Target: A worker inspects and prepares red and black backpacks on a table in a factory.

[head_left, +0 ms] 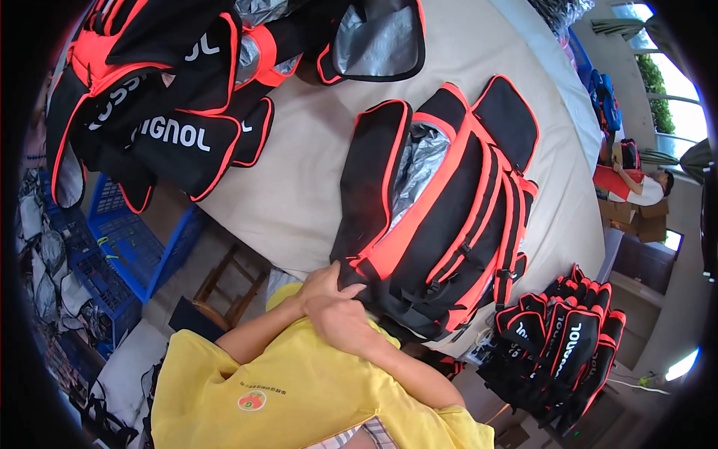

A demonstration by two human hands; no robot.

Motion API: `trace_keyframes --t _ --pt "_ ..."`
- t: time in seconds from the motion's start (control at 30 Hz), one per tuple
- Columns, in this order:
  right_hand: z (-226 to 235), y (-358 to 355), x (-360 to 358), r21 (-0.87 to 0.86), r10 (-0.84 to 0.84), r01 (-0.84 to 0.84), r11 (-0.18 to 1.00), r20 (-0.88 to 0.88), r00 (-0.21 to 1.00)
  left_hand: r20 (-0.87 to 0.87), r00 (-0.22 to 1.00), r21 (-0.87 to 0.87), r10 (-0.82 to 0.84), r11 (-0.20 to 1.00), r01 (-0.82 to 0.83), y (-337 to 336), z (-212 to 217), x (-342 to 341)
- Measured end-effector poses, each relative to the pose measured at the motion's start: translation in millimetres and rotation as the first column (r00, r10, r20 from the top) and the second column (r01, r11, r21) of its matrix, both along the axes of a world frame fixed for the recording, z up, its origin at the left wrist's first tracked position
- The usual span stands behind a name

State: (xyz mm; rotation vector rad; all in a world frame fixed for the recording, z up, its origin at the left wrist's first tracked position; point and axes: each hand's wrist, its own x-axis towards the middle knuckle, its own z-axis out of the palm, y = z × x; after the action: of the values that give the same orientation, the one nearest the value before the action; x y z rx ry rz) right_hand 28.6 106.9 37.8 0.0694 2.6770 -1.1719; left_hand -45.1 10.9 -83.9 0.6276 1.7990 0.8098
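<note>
We have both hands at the near end of a black and red insulated bag (441,217) that lies flat on the cloth-covered table (299,187). Our left hand (325,283) rests with its fingers curled over the bag's near corner, likely pinning it so the fabric stays put. Our right hand (344,322) lies across the left one, loosely closed; we cannot tell whether it grips anything. The bag's flap is folded back, showing silver lining, which suits work on its inside. More bags of the same kind (157,97) are heaped at the table's far left, and a stack of folded ones (557,344) sits below the table's edge on our right, within reach.
</note>
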Motion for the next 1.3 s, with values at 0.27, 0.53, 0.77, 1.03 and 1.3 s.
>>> trace_keyframes --t 0.27,0.53,0.77,1.03,1.3 --pt "-7.2 60.0 -28.7 0.460 -0.370 0.326 0.826 0.006 0.929 0.018 0.999 -0.041 -0.031 0.999 0.032 -2.3 -3.1 -3.8" --pt "-24.5 7.0 -0.2 0.300 -0.120 0.181 0.937 -0.211 0.970 -0.148 0.987 0.167 -0.060 0.982 0.085 -7.4 -25.3 1.5" --pt "135.9 36.0 -22.8 -0.692 -0.227 0.096 0.716 -0.101 0.969 -0.083 0.997 0.249 0.007 0.968 0.013 0.9 1.5 -11.3" --pt "197.9 84.4 -139.2 -0.467 -0.350 -0.665 0.583 -0.883 0.314 -0.017 0.997 0.211 -0.071 0.975 0.073 3.0 7.7 -23.7" --pt "185.8 89.5 -115.8 -0.652 -0.513 -0.600 0.463 -0.750 0.418 0.106 0.972 -0.006 -0.208 0.978 0.210 13.1 40.6 -43.4"
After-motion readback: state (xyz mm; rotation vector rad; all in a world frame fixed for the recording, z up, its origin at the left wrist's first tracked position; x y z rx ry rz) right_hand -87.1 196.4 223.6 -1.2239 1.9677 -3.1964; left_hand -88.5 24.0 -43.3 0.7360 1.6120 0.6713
